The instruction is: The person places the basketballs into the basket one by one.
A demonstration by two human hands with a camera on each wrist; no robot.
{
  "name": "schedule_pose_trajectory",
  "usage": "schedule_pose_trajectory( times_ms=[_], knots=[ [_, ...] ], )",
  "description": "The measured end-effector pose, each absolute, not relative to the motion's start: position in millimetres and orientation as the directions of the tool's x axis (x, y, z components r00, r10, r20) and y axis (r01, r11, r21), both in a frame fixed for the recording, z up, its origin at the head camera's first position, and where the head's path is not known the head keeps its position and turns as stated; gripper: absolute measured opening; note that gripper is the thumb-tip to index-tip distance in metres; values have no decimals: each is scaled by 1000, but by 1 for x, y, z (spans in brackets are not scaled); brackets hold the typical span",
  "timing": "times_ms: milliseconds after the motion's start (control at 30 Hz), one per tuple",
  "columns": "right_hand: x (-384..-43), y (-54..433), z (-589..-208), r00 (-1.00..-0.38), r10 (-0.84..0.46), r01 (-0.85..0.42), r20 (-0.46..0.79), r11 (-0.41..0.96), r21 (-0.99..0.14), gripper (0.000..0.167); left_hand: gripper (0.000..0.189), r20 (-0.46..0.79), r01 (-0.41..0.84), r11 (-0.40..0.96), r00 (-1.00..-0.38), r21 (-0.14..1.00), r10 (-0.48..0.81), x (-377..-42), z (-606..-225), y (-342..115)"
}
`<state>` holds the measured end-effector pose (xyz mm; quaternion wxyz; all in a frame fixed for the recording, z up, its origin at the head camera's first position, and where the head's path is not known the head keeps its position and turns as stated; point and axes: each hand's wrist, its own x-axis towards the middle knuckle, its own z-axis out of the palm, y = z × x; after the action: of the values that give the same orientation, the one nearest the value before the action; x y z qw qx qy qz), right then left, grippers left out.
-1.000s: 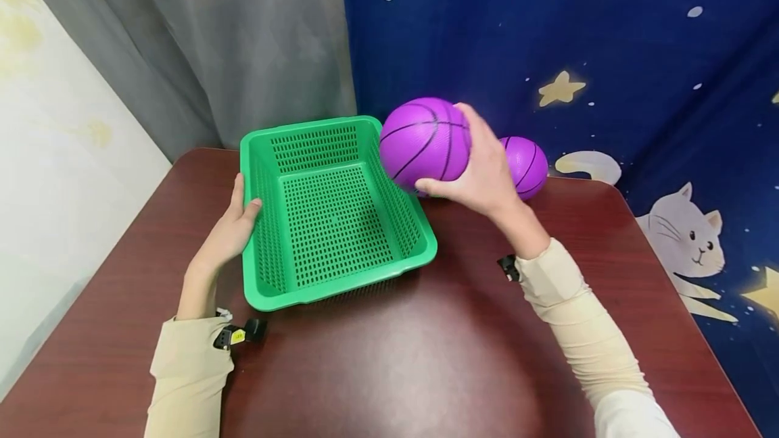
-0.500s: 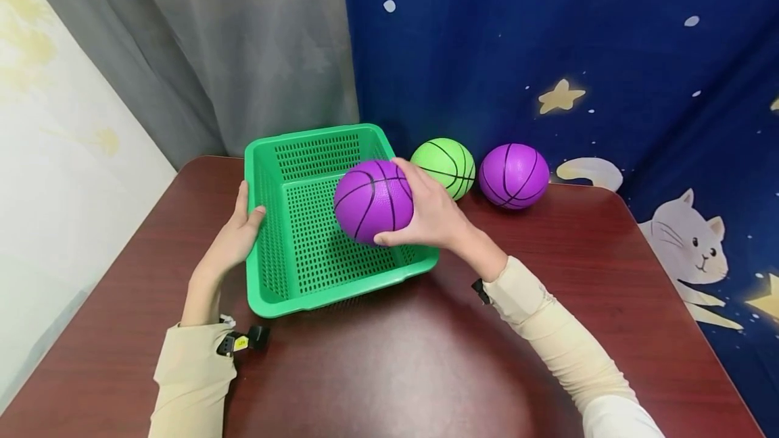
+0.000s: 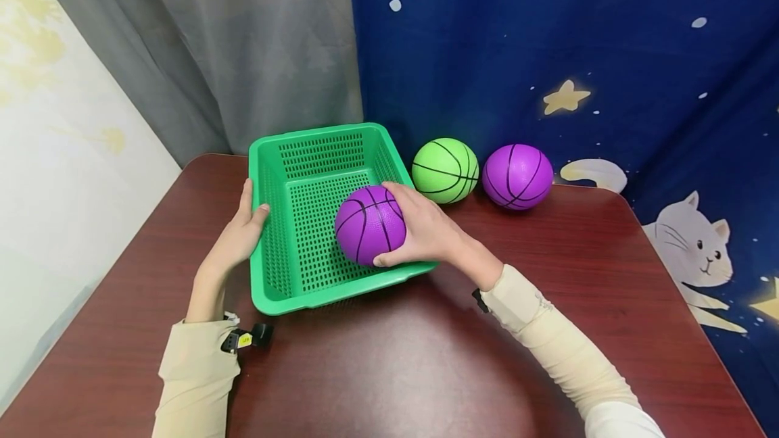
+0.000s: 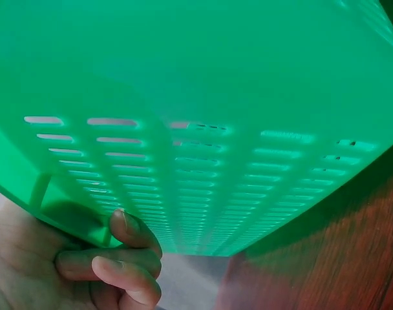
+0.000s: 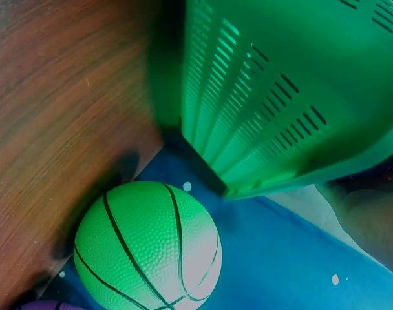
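Observation:
A green plastic basket (image 3: pixel 341 289) with slotted walls stands on the table. My left hand (image 3: pixel 236 238) grips its left rim, the thumb over the edge; in the left wrist view the fingers (image 4: pixel 135 261) curl beneath the rim. Inside the basket's right half, my right hand (image 3: pixel 426 225) holds a purple basketball (image 3: pixel 368 227) from its right side. Whether that ball touches the basket floor I cannot tell. A light green basketball (image 3: pixel 445 171) rests just right of the basket, with a second purple basketball (image 3: pixel 517 176) beside it.
The dark red wooden table (image 3: pixel 389 370) carries everything. A grey curtain (image 3: pixel 274 39) and a blue star-patterned curtain (image 3: pixel 475 39) hang close behind the table's back edge. A small camera (image 3: pixel 249 338) is strapped at the left wrist.
My right hand has carried the purple basketball leftward over the rim and down into the basket. The green basketball has come into full sight. My left hand keeps its hold on the rim.

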<state>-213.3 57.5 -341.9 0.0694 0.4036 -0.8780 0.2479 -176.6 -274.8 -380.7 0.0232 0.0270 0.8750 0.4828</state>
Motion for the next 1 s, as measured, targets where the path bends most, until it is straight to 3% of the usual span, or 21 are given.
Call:
schedule_pose_trajectory(
  times_ms=[1000],
  knots=[
    [-216,44,-348,-718,-693,-670,73,657,-345,116,62,13,54,505,-996,861,84,-180,-383,-276]
  ],
)
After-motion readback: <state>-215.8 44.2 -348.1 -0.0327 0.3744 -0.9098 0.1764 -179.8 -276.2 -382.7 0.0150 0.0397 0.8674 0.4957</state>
